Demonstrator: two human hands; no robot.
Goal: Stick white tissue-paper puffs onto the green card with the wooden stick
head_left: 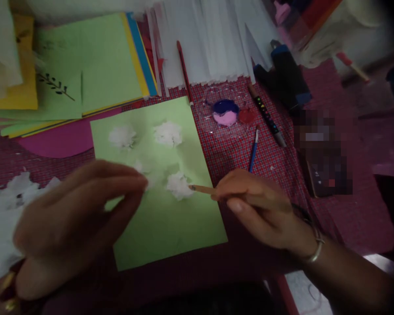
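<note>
A light green sheet of paper (164,232) lies in front of me with white crumpled paper flowers on it. Two of them, a left flower (122,136) and a right flower (168,133), are in the upper part. My right hand (262,205) pinches a thin wooden stick (202,189), whose tip meets the edge of a lower flower (179,185). Over the sheet's left side, my left hand (82,214) is closed with thumb and fingertips together. Anything between them is too blurred to name. Behind those fingertips a white patch (140,167) is partly hidden.
Beyond the sheet are a clear palette (226,113) with purple and pink paint, a red pencil (184,72), a blue paintbrush (254,149) and a dotted black pen (267,116). Coloured paper (101,61) lies upper left, white paper scraps (6,218) left, and a phone (325,170) right.
</note>
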